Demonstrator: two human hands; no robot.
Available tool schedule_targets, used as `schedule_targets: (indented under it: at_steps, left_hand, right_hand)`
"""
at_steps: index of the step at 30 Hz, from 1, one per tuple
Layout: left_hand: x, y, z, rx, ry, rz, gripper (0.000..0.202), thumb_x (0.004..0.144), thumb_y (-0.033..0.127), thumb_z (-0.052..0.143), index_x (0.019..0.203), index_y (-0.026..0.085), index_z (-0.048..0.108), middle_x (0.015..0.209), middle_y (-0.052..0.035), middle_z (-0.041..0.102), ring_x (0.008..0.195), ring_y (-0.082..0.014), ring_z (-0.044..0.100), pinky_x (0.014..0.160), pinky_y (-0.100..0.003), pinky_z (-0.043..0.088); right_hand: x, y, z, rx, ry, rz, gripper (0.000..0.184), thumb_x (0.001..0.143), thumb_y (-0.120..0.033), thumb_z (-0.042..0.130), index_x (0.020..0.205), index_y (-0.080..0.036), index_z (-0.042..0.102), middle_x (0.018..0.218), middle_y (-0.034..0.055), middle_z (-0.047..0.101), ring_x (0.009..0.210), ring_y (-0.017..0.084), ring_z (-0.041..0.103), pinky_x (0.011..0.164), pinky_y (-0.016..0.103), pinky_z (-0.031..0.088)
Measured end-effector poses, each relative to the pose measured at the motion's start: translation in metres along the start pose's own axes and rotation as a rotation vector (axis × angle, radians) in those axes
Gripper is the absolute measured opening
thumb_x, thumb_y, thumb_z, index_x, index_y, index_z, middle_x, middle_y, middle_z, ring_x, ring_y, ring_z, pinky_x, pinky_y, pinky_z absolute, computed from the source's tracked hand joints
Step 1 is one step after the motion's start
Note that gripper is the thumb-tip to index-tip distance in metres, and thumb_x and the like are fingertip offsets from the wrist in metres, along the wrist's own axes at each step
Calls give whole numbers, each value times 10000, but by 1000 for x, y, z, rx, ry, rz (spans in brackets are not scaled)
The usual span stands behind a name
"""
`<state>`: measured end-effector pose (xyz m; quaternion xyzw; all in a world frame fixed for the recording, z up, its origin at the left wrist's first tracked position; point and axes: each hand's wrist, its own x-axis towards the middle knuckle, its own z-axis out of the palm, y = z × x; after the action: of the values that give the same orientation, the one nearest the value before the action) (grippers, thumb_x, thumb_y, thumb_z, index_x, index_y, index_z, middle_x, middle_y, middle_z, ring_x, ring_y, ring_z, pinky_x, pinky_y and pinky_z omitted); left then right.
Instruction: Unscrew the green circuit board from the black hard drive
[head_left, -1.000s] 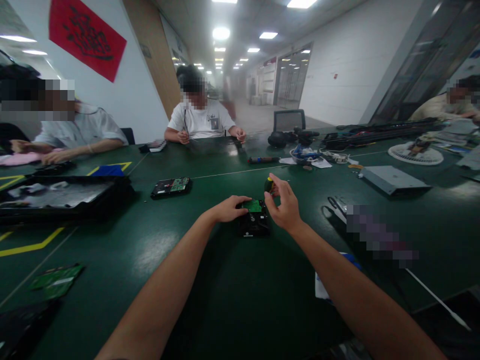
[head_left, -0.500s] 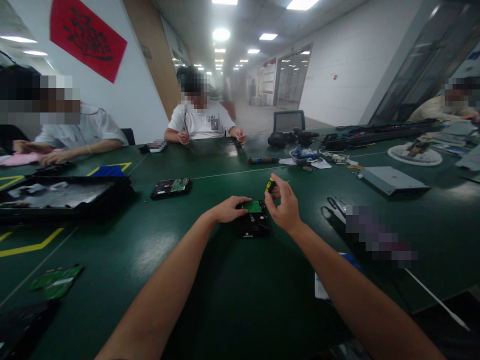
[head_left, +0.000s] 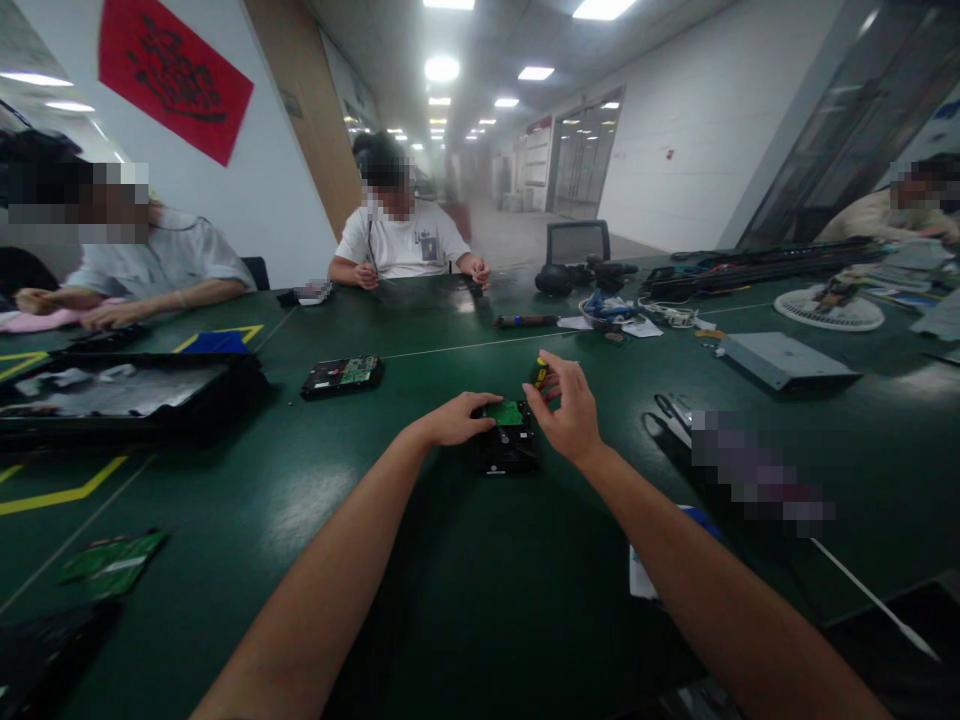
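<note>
A black hard drive [head_left: 512, 450] with a green circuit board [head_left: 508, 412] at its far end lies on the dark green table in front of me. My left hand [head_left: 459, 418] grips its left side, thumb and fingers closed against the edge by the board. In my right hand [head_left: 566, 405] is a small screwdriver with a yellow and black handle [head_left: 540, 372], pinched between thumb and fingers. It stands nearly upright above the drive's far right corner. The screwdriver's tip is too small and dark to make out.
Another hard drive [head_left: 342, 376] lies to the left, beyond it a black tray [head_left: 225, 385]. A loose green circuit board [head_left: 116, 563] sits near left. On the right are a grey metal case [head_left: 787, 360] and a blue-white packet [head_left: 649, 570]. A person [head_left: 409, 240] sits opposite.
The screwdriver handle has turned slightly in my right hand, and the right fingers have shifted around it. My left hand and the hard drive stay in place.
</note>
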<state>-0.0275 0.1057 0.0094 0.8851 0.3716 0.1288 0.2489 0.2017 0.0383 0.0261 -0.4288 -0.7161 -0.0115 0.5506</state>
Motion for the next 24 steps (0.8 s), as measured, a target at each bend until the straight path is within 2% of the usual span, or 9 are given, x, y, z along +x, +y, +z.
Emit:
schedule_targets:
  at_steps: [5, 10, 14, 19, 24]
  left_hand:
    - [0, 1, -1, -6, -10, -4, 590, 898, 369, 578, 1458, 200, 496, 1479, -87, 542, 1361, -279, 488, 1174, -426, 341]
    - [1, 0, -1, -20, -4, 3, 586, 891, 358, 586, 1450, 199, 505, 1475, -82, 547, 1357, -269, 497, 1176, -402, 339]
    - [1, -1, 0, -34, -10, 13, 585, 894, 358, 589, 1451, 202, 503, 1475, -87, 547, 1364, -271, 487, 1178, -415, 332]
    - [0, 1, -1, -24, 1, 10, 574, 896, 351, 584, 1445, 200, 513, 1450, -90, 567, 1333, -277, 512, 1150, -422, 366]
    - [0, 3, -1, -33, -1, 27, 572, 897, 345, 577, 1439, 170, 519, 1461, -97, 557, 1335, -268, 516, 1155, -393, 363]
  right_hand:
    - [0, 0, 0, -3, -4, -11, 537, 952, -261, 561, 1464, -294, 406, 1216, 105, 573, 941, 223, 636, 807, 435, 630]
    - [0, 1, 0, 7, -1, -2, 525, 936, -308, 603, 1434, -300, 437, 1190, 98, 570, 875, 209, 641, 697, 398, 640]
    - [0, 1, 1, 24, -10, -24, 521, 960, -275, 553, 1460, -293, 409, 1246, 108, 580, 936, 212, 662, 784, 406, 637]
    - [-1, 4, 1, -24, 19, -9, 532, 936, -305, 602, 1438, -272, 432, 1235, 113, 584, 883, 215, 647, 733, 406, 631]
    - [-1, 5, 1, -29, 19, -25, 533, 947, -263, 569, 1456, -271, 410, 1226, 108, 593, 878, 212, 645, 814, 437, 617]
